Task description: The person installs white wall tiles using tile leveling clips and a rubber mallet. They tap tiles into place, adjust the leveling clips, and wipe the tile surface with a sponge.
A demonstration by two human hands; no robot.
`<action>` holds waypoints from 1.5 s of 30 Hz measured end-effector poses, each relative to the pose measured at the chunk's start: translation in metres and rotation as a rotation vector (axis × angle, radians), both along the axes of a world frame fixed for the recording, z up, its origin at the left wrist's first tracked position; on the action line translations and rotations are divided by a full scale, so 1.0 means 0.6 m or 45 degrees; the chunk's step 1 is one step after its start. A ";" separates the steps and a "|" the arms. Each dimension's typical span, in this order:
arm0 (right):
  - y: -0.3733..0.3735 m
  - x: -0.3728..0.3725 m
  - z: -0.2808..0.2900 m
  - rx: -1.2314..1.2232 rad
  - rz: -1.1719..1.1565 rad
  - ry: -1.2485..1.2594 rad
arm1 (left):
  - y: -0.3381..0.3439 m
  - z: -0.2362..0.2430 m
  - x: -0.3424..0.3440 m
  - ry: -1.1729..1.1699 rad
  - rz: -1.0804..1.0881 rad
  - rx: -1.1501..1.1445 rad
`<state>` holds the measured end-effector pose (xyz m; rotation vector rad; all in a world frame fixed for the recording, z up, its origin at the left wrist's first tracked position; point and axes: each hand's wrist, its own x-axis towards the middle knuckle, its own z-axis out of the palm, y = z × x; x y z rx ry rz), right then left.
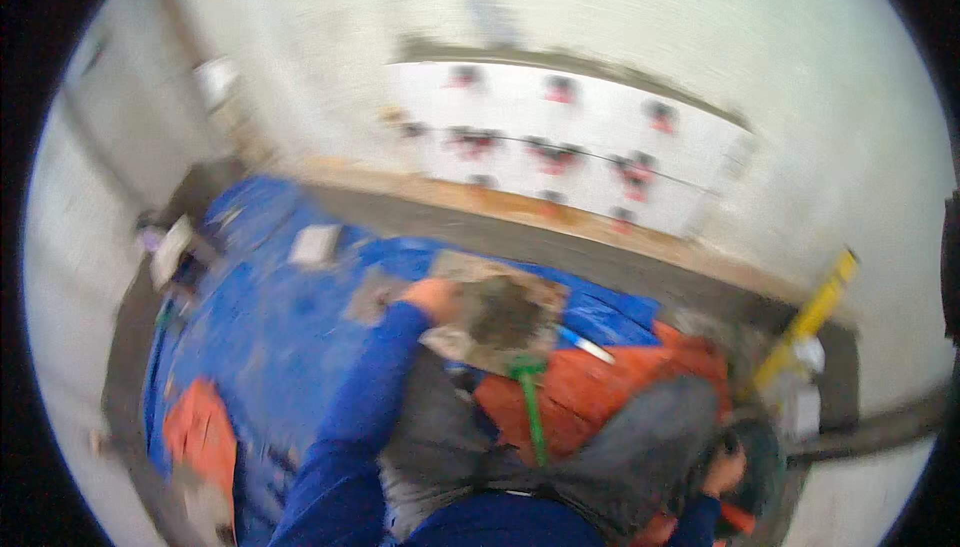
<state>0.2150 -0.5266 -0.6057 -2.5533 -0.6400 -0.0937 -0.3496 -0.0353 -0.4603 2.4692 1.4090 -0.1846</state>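
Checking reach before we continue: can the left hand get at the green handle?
Probably yes: the left hand is close by, at the board, and nothing seems to cover the green handle.

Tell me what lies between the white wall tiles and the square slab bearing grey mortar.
In the head view, from the white wall tiles down to the square slab: a light brown strip, a dark grey band, then blue tarp.

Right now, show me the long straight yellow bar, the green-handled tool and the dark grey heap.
Long straight yellow bar [803,323]: head view, mid-length.
Green-handled tool [534,415]: head view, on its handle.
Dark grey heap [502,314]: head view, blurred middle.
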 end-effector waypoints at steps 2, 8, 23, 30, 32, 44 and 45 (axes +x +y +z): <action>0.010 0.010 0.039 0.048 -0.289 -0.029 | -0.011 0.001 0.036 -0.087 0.046 -0.041; 0.181 -0.008 0.256 0.462 0.027 -0.691 | -0.082 0.048 0.125 -0.302 -0.059 -0.054; 0.566 -0.321 0.238 -0.771 1.804 0.420 | -0.129 -0.046 0.153 -0.719 -0.392 -0.178; 0.668 -0.359 0.210 -1.070 1.747 0.684 | -0.061 -0.021 0.133 -0.660 -0.105 -0.403; 0.686 -0.397 0.228 -1.106 1.828 0.724 | -0.030 -0.006 0.129 -0.570 -0.032 -0.546; 0.725 -0.575 0.551 -0.885 2.146 0.898 | -0.135 0.172 -0.119 -1.245 1.196 -0.094; 0.752 -0.591 0.593 -0.999 2.099 0.859 | -0.159 0.197 -0.152 -1.249 1.399 -0.115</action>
